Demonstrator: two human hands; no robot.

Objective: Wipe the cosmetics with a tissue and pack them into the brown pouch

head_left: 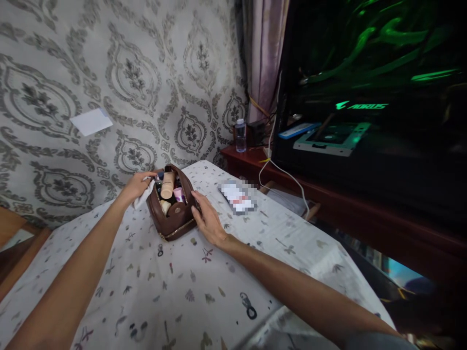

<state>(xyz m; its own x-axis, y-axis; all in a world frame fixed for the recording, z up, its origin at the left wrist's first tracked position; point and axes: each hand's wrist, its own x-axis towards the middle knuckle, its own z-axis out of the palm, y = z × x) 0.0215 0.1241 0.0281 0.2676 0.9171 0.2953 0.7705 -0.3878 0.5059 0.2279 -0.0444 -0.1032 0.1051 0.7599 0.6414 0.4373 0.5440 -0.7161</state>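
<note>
Green capitals (368, 106) blaze on the big dark panel (404, 131), spelling AORUS, with a pointed green emblem (341, 105) just left of them; the flat phone-like rectangle (238, 197), meanwhile, is pixelated beyond reading!

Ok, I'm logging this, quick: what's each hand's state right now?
Left hand: holding a white cloth beside the brown bag.
Right hand: open, against the bag's side.

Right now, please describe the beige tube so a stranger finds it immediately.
On the white patterned sheet, an open brown bag sits between the left hand and the right hand. Inside, the beige tube is longer than the pink container on its right.
</note>
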